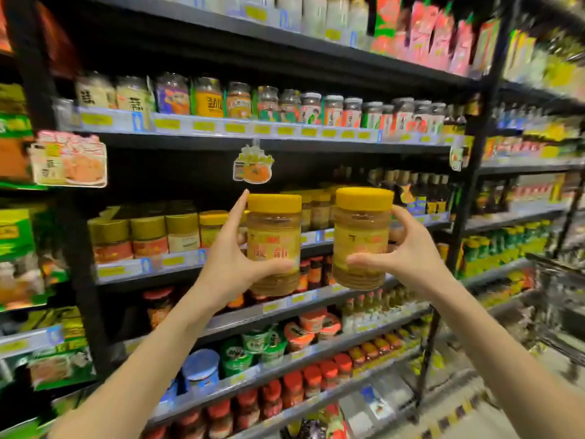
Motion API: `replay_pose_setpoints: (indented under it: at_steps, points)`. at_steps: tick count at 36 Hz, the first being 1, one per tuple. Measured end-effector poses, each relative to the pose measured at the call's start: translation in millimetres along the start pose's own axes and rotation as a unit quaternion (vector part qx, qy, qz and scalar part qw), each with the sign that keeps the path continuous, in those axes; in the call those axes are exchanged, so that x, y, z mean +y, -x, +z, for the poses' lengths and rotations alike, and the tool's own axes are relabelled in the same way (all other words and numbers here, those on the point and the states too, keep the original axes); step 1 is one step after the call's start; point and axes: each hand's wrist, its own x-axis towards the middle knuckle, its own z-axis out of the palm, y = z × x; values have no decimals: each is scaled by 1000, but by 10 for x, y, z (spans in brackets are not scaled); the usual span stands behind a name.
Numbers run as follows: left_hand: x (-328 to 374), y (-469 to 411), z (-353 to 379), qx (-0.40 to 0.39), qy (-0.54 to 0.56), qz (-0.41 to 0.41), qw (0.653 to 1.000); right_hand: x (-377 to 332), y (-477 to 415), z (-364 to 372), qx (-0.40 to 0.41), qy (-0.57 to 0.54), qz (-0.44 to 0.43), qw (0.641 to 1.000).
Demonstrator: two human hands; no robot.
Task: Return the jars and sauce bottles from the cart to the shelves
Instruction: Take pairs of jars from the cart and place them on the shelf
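Head view: left jar [273, 229] held upright in left hand [228, 264] grip, right jar [362, 223] likewise in right hand [408, 258] grip.

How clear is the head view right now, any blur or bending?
Head view: the left jar and right jar, in the left hand and right hand, are fairly sharp; goods toward the edges smear with blur; the shelf rail bows from the wide lens; no harsh glare.

No text read with certainty. Red characters noted on label of left jar [274, 248] and right jar [362, 245], blurred past reading. Dark characters on upper-shelf jars [207, 98] smeared likewise. Yellow price tags [204, 125] found illegible.
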Motion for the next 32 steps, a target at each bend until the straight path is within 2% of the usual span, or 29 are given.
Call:
replay_pose_setpoints:
  at_steps: [11,19,32]
  points:
    - [-234,-624,756,1,-5,-11,1000,650,-655,-455,-2,14,-1,1000]
    - [-651,-1175,924,5,-29,-15,999,1118,-1240,-293,-4,11,-26,1000]
    - [-1169,-2018,955,45,-31,-23,998,1661,-2318,145,-54,-38,-35,997]
